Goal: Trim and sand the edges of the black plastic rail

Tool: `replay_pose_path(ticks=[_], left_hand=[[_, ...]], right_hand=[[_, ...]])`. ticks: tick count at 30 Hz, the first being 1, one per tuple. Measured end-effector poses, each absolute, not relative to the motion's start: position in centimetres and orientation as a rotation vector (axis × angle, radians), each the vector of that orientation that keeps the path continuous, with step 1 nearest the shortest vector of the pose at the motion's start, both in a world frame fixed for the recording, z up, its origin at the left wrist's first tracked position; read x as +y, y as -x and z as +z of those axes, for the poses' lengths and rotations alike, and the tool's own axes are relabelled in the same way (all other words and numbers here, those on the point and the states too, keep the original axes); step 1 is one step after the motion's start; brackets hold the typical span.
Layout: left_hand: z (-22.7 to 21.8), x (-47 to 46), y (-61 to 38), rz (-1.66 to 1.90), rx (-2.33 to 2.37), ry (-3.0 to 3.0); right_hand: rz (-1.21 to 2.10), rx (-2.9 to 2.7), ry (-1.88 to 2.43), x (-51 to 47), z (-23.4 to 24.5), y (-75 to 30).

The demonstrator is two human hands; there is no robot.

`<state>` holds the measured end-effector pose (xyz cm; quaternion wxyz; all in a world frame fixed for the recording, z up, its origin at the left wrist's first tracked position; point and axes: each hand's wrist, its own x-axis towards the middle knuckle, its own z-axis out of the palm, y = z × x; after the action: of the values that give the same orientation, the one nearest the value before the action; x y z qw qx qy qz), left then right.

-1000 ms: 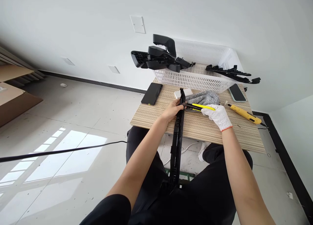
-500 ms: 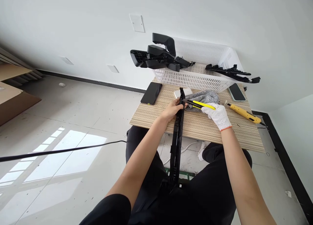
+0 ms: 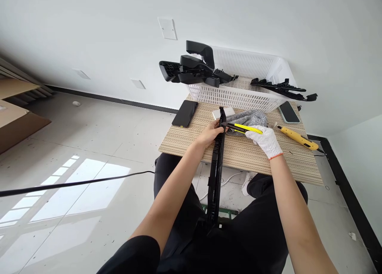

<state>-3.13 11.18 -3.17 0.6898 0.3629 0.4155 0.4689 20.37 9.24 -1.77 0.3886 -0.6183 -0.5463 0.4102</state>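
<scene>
A long black plastic trim part (image 3: 215, 174) slants from the board down between my legs. Bare, my left hand (image 3: 211, 133) grips it near its upper end, thumb across it. On my right hand (image 3: 262, 138) is a white knit glove with an orange cuff edge, closed round a yellow and black utility knife (image 3: 246, 128). The knife's front end points left and meets the trim part beside my left fingers; whether the blade touches is too small to tell. Just behind the knife lies a crumpled grey cloth (image 3: 253, 118), perhaps a glove.
On the wooden board (image 3: 179, 140) are a black phone (image 3: 185, 113), a white flat object (image 3: 229, 111), another phone (image 3: 289, 112) and a yellow corded tool (image 3: 298, 138). Behind stands a white basket (image 3: 238, 97) with black plastic parts (image 3: 197, 69). A black cable (image 3: 74, 183) stretches across the left.
The utility knife has shifted very slightly left against the trim part. My left hand and the part stay almost in place.
</scene>
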Motion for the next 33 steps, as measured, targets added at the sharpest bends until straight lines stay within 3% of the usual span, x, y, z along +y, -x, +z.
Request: replay_pose_path(ticks=[33], left_hand=[[-3.0,11.1,3.1,1.052,0.919,-0.795]], right_hand=[[1.055,-1.305,1.562,9.3,-1.7,-20.5]])
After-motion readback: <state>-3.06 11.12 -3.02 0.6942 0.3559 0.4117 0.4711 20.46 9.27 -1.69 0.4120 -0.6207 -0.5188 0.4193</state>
